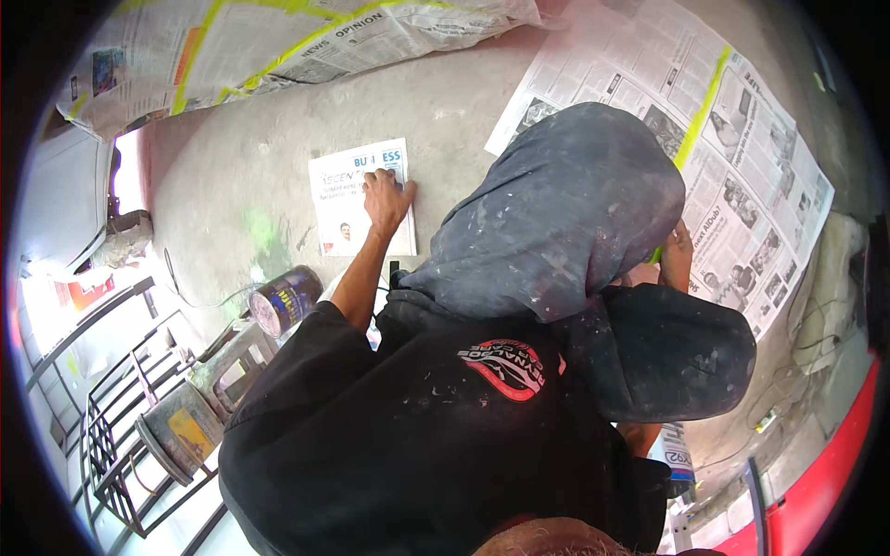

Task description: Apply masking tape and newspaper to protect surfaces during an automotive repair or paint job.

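A folded newspaper (333, 206) lies on the grey floor at left of centre. On its upper right part rests my left hand (387, 196), fingers bent down against the paper and thumb apart. My right hand (680, 248) is beyond my raised knee, which hides most of its fingers. Beside it shows a small bit of yellow-green (656, 255), perhaps tape; whether the hand holds it is not visible. Close by on the right is a wide sheet of joined newspaper pages (783, 176), with a yellow-green tape strip (702, 111) along a seam.
More taped newspaper (250, 46) covers something along the far side. At left stand a dark printed can (286, 299), a stained bucket (182, 434) and a black metal frame (116, 463). A thin cable (190, 304) runs over the floor (269, 139). Red edging (825, 473) lies at right.
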Available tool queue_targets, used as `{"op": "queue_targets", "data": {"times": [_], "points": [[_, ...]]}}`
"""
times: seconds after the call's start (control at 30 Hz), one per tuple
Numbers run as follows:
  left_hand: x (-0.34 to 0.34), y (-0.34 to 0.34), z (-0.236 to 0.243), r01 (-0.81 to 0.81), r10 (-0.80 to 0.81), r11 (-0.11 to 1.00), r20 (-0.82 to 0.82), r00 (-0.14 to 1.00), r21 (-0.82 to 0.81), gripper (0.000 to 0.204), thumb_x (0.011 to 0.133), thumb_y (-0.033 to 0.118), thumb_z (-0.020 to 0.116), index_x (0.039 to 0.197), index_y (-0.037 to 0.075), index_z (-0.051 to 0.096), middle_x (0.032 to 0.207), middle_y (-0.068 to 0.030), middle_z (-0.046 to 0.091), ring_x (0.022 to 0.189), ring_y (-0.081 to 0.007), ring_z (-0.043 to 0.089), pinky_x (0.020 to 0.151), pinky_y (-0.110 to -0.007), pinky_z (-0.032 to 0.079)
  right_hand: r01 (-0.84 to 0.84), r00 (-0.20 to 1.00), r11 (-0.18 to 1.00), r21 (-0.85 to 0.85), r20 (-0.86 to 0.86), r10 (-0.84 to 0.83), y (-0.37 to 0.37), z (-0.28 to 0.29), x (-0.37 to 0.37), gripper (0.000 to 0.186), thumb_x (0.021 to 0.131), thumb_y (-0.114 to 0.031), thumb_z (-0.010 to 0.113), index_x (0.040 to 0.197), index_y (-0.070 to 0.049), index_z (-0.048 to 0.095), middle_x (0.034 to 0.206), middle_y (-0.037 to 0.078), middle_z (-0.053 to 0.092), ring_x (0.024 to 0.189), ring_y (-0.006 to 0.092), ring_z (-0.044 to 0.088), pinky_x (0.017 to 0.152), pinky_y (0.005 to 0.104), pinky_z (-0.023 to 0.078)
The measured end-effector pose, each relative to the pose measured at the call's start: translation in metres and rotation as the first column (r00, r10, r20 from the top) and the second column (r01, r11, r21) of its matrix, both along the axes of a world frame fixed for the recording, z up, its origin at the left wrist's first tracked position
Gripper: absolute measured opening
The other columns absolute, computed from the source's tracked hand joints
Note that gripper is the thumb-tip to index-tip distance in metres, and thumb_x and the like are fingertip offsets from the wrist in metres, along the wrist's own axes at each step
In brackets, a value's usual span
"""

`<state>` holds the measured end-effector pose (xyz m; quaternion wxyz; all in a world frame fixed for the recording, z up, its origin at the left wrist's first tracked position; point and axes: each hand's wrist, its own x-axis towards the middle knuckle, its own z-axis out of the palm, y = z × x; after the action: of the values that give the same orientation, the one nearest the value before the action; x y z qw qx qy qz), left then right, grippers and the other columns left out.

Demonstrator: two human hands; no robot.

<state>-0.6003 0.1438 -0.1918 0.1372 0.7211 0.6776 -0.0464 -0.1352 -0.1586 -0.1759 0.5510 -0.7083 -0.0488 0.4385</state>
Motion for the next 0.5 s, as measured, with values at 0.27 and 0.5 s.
{"op": "queue_targets", "data": {"times": [0.27,0.5], "points": [[-0.04,0.014,-0.056,0.097,-0.097,0.995,-0.001,0.995,0.034,0.033,0.08,0.027,0.069,0.102,0.003,0.065,0.12,-0.0301,0.058,0.105,-0.0485,0.06,0.087,-0.057,0.053,0.106,0.991,0.994,-0.015,-0.085,-0.107,0.001,0.0,-0.004,0.061,0.104,-0.019,0.062,0.156,-0.001,0.038,0.098,0.017,0.075,0.063,0.0167,0.066,0.05,0.0301,0.055],[0.027,0.043,-0.001,0.247,-0.33,0.904,0.199,0.923,0.35,0.019,0.09,0.02,0.072,0.1,0.003,0.069,0.108,-0.0178,0.067,0.097,-0.0326,0.067,0.084,-0.046,0.055,0.09,0.992,0.989,0.12,-0.102,-0.078,-0.005,0.016,-0.011,0.067,0.1,-0.024,0.067,0.156,-0.003,0.038,0.098,0.015,0.074,0.056,0.0163,0.064,0.05,0.0294,0.052]]}}
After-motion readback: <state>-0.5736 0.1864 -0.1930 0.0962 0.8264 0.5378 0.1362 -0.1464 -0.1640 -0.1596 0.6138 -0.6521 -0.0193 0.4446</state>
